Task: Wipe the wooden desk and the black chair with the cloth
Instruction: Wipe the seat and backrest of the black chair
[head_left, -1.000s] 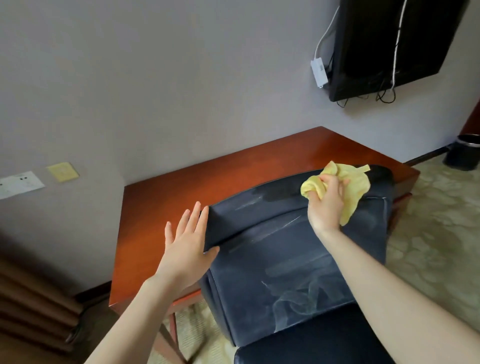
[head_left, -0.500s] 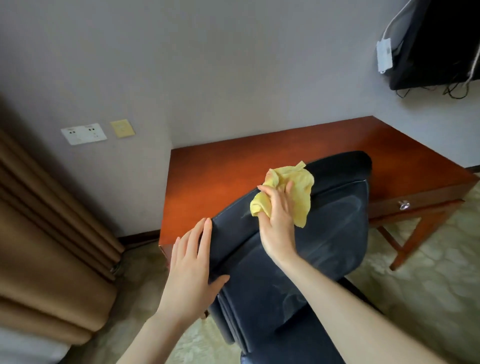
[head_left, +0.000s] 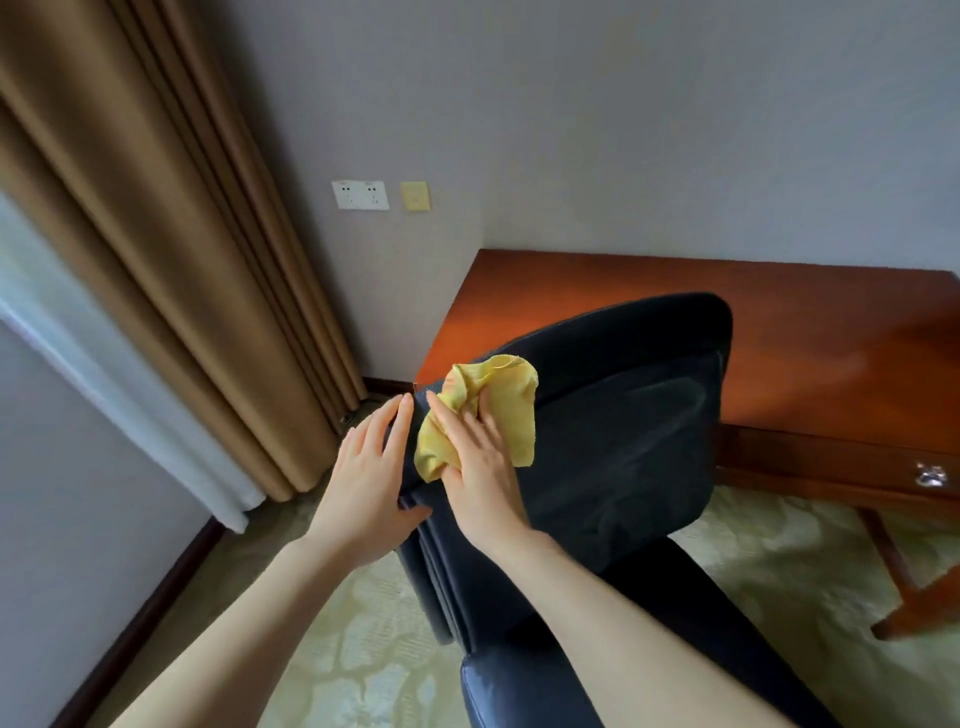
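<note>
The wooden desk (head_left: 779, 332) runs off the right edge, its front partly hidden behind the black chair (head_left: 623, 415), whose seat is cut off at bottom centre. The right hand (head_left: 483, 483) covers part of the cloth (head_left: 514, 410).

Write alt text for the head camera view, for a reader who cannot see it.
A person's right hand presses a yellow cloth against the top of a black chair back, while the left hand rests flat on its side edge. A wooden desk stands behind the chair against a grey wall, beside a brown curtain.
</note>
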